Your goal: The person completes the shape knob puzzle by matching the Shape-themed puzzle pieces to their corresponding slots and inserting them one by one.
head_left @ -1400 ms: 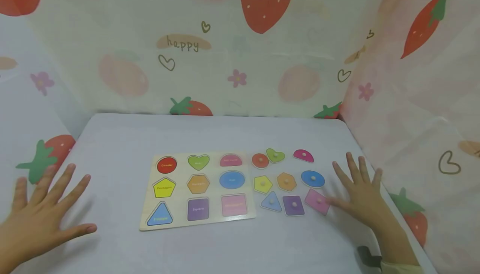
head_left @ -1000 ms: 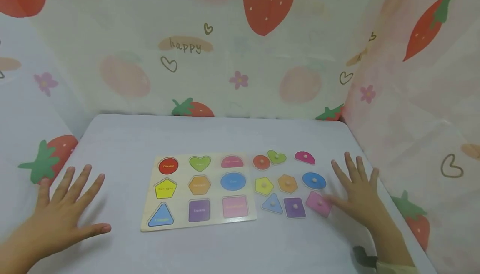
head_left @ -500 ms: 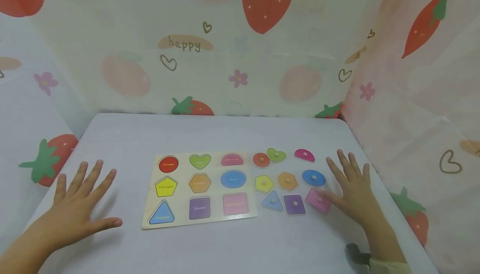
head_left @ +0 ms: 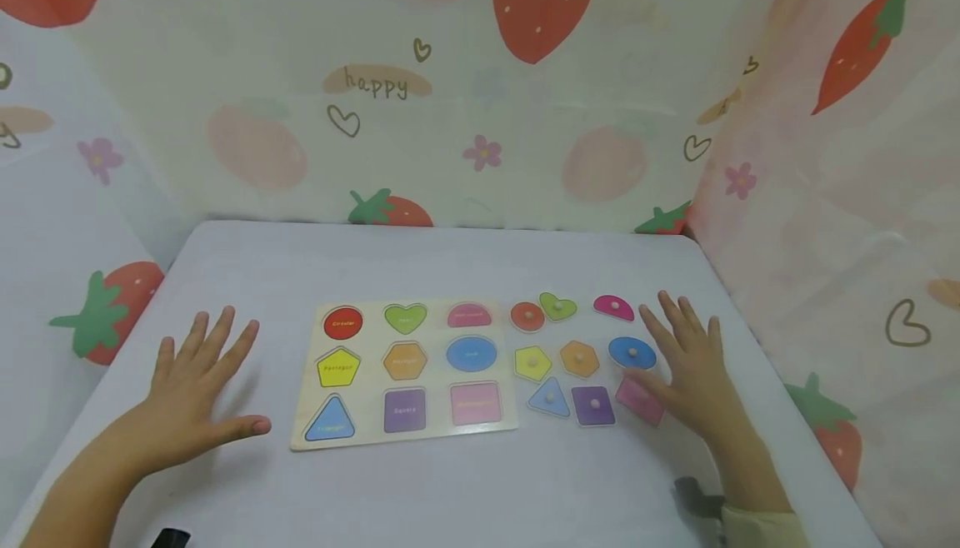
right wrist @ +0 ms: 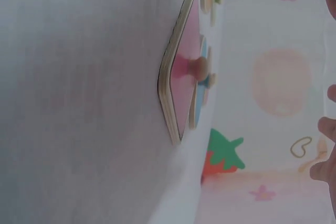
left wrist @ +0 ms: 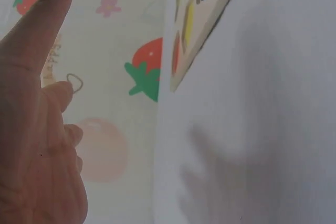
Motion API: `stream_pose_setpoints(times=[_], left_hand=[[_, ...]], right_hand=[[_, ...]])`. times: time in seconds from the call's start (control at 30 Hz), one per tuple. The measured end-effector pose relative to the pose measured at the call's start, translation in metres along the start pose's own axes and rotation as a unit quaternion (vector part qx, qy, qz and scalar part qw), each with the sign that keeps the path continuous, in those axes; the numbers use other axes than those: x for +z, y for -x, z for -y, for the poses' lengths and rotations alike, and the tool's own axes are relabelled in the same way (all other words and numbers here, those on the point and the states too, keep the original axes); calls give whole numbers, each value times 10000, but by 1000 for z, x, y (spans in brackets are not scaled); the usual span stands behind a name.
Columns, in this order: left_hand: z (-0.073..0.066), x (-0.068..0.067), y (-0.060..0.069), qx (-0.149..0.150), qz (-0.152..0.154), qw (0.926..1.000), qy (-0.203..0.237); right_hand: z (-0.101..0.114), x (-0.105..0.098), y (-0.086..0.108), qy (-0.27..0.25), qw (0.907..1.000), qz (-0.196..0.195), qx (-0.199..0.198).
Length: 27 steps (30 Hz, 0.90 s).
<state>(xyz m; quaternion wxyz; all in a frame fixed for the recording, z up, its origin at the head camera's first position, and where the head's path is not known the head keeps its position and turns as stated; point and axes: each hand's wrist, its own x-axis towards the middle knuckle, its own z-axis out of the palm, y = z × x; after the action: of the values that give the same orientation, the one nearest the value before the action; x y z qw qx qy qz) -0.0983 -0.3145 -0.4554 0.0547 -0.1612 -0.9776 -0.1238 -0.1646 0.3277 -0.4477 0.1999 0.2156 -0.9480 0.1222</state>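
Observation:
My left hand (head_left: 186,402) hovers over the table left of a wooden shape puzzle board (head_left: 303,402), fingers spread and holding nothing. In the left wrist view the puzzle board (left wrist: 207,30) lies beyond my thumb. My right hand (head_left: 693,373) hangs with spread fingers by the loose knobbed pieces. Its thumb overlaps the pink rectangle piece (head_left: 641,402) in the head view; in the right wrist view that rectangle piece (right wrist: 185,87) lies flat, apart from the fingers. Near it are the blue oval piece (head_left: 632,354), the purple square piece (head_left: 593,415) and the magenta half-round piece (head_left: 613,307).
Further pieces lie right of the board: a red circle (head_left: 527,324), green heart (head_left: 558,308), yellow pentagon (head_left: 532,371), orange hexagon (head_left: 579,366) and blue triangle (head_left: 550,406). Strawberry-print curtains (head_left: 480,98) enclose the white table (head_left: 450,261) at the back and sides.
My left hand has moved right and slightly up, towards the board. My right hand has shifted a little left, over the pink rectangle piece's edge. Board and pieces lie as before.

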Motion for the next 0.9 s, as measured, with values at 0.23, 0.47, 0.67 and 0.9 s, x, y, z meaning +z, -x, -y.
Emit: stream_pose_setpoints(times=[0.23,0.47,0.67,0.9], left_hand=[[-8,6,-7,9,158,9992,357],[-15,14,-13,90,99,9978,650],[-17,20,-14,169,127,9948,994],[-15,29,-18,246,213,9877,1532]], right_hand=[[6,7,-8,-146,9999,2,67],[10,12,-12,-253,9996,45,111],[10,16,-14,-357,9993,-14,49],[10,19,-18,-522,9986,-77,-96]])
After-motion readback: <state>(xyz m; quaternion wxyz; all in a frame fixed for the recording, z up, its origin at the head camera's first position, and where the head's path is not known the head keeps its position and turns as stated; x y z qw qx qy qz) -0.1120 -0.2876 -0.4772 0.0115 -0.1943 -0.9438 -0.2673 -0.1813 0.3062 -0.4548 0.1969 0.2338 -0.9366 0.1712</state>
